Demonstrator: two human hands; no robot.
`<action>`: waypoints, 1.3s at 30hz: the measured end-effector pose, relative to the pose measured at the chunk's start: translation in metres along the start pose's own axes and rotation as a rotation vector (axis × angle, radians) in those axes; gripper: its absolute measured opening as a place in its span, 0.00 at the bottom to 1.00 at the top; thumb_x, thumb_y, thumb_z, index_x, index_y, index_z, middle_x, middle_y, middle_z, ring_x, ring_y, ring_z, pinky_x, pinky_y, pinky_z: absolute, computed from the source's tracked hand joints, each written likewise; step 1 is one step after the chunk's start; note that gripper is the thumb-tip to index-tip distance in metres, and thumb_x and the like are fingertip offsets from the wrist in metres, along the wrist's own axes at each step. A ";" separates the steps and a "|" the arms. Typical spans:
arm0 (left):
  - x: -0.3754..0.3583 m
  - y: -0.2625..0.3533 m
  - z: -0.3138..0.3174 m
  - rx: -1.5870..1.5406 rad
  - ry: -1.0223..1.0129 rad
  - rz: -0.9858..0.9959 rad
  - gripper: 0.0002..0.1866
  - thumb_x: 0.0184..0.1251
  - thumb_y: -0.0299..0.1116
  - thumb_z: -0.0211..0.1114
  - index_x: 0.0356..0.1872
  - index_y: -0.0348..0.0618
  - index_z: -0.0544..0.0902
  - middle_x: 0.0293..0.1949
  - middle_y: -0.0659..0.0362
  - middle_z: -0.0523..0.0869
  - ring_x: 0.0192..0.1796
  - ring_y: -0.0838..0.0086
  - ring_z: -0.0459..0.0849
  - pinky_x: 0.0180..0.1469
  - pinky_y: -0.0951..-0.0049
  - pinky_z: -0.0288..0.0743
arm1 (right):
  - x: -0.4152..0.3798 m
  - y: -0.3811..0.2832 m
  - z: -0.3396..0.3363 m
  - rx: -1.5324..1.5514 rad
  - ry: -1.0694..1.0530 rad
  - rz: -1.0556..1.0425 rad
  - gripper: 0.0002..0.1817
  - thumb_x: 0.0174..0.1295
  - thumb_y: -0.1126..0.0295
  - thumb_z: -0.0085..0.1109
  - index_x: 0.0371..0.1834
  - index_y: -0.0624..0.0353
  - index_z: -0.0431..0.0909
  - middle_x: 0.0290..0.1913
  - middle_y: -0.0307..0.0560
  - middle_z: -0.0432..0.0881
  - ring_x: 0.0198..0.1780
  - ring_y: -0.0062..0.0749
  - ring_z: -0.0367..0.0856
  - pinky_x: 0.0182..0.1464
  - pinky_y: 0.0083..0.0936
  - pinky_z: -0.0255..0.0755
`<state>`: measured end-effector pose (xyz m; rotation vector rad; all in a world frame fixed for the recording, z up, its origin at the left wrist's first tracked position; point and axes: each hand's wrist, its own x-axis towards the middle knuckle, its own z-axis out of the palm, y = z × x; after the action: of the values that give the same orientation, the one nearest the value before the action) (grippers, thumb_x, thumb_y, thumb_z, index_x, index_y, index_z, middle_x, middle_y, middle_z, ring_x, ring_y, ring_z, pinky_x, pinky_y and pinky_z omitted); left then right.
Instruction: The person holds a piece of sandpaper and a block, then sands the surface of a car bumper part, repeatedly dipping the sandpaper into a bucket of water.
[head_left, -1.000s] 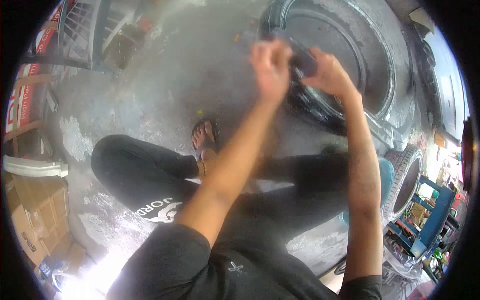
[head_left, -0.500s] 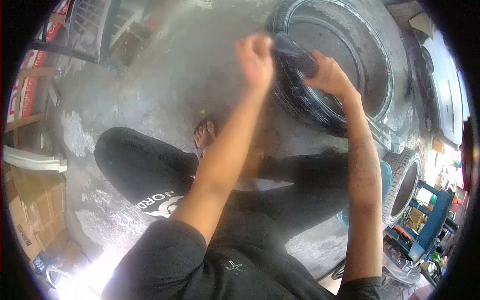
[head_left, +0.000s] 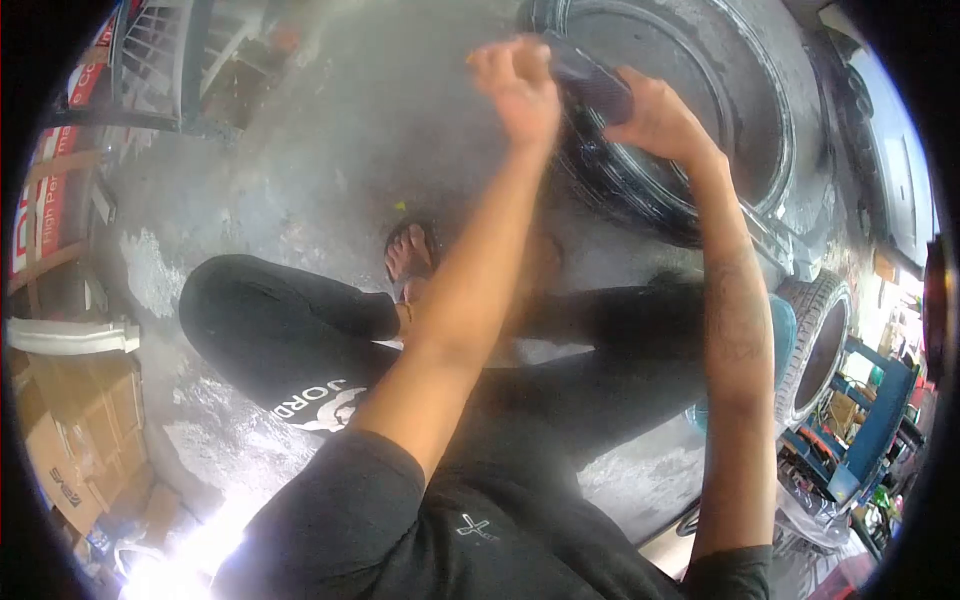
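My right hand [head_left: 660,118] is wrapped round the lower end of a dark, elongated object [head_left: 590,80] with a finely textured surface. At the object's upper left end is my left hand [head_left: 520,85], its fingers curled and smeared by motion. Whether they hold anything cannot be made out. Both hands are over the near left part of a large black tyre [head_left: 640,200] lying flat on the grey floor. The dark object covers part of its rim.
Behind my right forearm, another tyre [head_left: 800,370] stands beside blue metal equipment [head_left: 870,430]. Cardboard boxes [head_left: 90,420] and a curved white piece [head_left: 75,336] are at the left. A grey slatted frame [head_left: 160,60] stands at the upper left. My sandalled foot [head_left: 410,255] rests on the floor.
The view has shifted slightly, so the tyre sits higher in it. My left hand has moved up a little and its fingers look looser. My right hand keeps its hold on the dark object.
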<state>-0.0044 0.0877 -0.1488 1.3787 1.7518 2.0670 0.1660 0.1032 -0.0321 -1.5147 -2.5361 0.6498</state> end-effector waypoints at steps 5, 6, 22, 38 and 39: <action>-0.009 0.029 -0.016 -0.079 -0.164 -0.011 0.12 0.68 0.28 0.75 0.47 0.37 0.83 0.47 0.50 0.81 0.49 0.57 0.81 0.56 0.58 0.74 | 0.006 0.001 -0.008 -0.003 0.027 -0.059 0.35 0.44 0.64 0.83 0.53 0.72 0.79 0.44 0.73 0.87 0.52 0.67 0.88 0.54 0.47 0.81; -0.001 0.016 -0.013 -0.156 -0.200 -0.055 0.11 0.68 0.28 0.75 0.47 0.37 0.83 0.47 0.49 0.81 0.49 0.57 0.81 0.56 0.58 0.74 | 0.006 0.002 -0.006 0.006 -0.003 -0.051 0.35 0.43 0.63 0.83 0.53 0.73 0.79 0.44 0.73 0.87 0.53 0.67 0.88 0.55 0.47 0.81; -0.002 0.004 -0.042 -0.098 -0.175 -0.248 0.19 0.71 0.39 0.75 0.56 0.39 0.86 0.49 0.50 0.83 0.50 0.53 0.84 0.61 0.53 0.75 | 0.004 -0.014 -0.015 -0.047 -0.040 0.019 0.35 0.46 0.65 0.82 0.57 0.69 0.80 0.45 0.70 0.89 0.53 0.63 0.90 0.57 0.46 0.82; 0.003 0.010 -0.007 -0.094 -0.046 0.003 0.12 0.65 0.30 0.77 0.45 0.38 0.85 0.48 0.49 0.86 0.51 0.56 0.84 0.57 0.56 0.75 | 0.002 -0.004 -0.002 -0.019 0.106 -0.131 0.32 0.44 0.69 0.82 0.53 0.71 0.79 0.38 0.71 0.88 0.47 0.63 0.90 0.51 0.46 0.82; 0.010 0.005 -0.004 -0.110 -0.056 0.001 0.12 0.65 0.31 0.77 0.45 0.38 0.86 0.48 0.49 0.86 0.51 0.56 0.84 0.57 0.57 0.75 | 0.001 -0.007 -0.006 0.013 0.140 -0.160 0.31 0.45 0.69 0.81 0.52 0.71 0.79 0.36 0.71 0.87 0.45 0.63 0.90 0.49 0.46 0.82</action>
<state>-0.0106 0.0893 -0.1387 1.3915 1.5906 2.0706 0.1616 0.1027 -0.0238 -1.2868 -2.5086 0.5182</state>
